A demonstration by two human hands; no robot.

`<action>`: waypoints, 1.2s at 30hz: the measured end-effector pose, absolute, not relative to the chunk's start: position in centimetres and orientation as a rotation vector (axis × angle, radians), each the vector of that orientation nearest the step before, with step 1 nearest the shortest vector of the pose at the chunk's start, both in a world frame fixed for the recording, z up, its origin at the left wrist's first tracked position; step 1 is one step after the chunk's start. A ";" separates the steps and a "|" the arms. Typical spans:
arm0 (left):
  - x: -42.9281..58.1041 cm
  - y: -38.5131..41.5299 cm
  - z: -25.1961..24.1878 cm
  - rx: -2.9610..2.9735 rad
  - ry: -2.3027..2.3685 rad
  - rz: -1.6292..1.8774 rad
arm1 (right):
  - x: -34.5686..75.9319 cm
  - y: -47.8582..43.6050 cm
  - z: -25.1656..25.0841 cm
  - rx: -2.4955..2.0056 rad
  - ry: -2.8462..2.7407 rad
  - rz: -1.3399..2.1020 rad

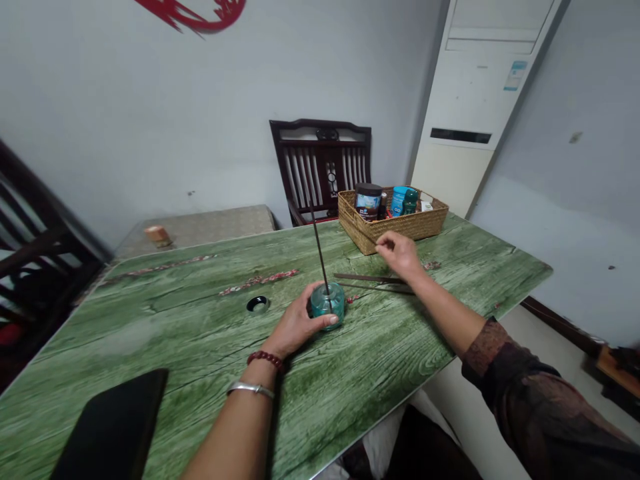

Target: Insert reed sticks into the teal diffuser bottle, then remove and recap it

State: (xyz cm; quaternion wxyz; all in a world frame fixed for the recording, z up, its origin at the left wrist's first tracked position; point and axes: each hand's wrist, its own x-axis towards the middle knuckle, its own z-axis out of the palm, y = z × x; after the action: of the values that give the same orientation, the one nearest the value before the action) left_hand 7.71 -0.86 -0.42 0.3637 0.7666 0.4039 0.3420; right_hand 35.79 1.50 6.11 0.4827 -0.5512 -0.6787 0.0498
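Note:
A small teal glass jar stands on the table, and my left hand is wrapped around its left side and front. One thin dark stick rises from the jar's mouth, leaning slightly left. Over the table near the basket, my right hand pinches another thin dark stick, which points up and left in front of the basket. Below the right hand, several loose dark sticks lie flat, their right ends partly hidden by the forearm. Left of the jar rests a black ring-shaped cap.
A woven basket holding a dark jar and blue and green bottles stands at the back right of the green wood-patterned table. A flat black object lies front left. Behind are a dark wooden chair and a white cabinet-like unit.

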 end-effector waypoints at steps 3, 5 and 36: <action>7.7 -0.8 -0.5 1.974 1.050 0.895 | 34.4 0.4 9.0 -0.987 -1.426 0.435; 7.7 -0.8 -0.6 1.972 1.052 0.905 | 33.0 -0.5 10.5 -0.795 -1.339 0.633; 7.7 -1.0 -0.2 1.975 1.012 0.869 | 34.8 -2.3 1.3 -1.738 -1.974 0.087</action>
State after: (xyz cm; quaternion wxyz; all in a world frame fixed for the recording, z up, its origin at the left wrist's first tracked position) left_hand 7.70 -1.04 -0.23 0.3699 0.7699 0.3944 0.3388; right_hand 34.78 -2.32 1.30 0.2522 -0.6392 -0.7258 0.0320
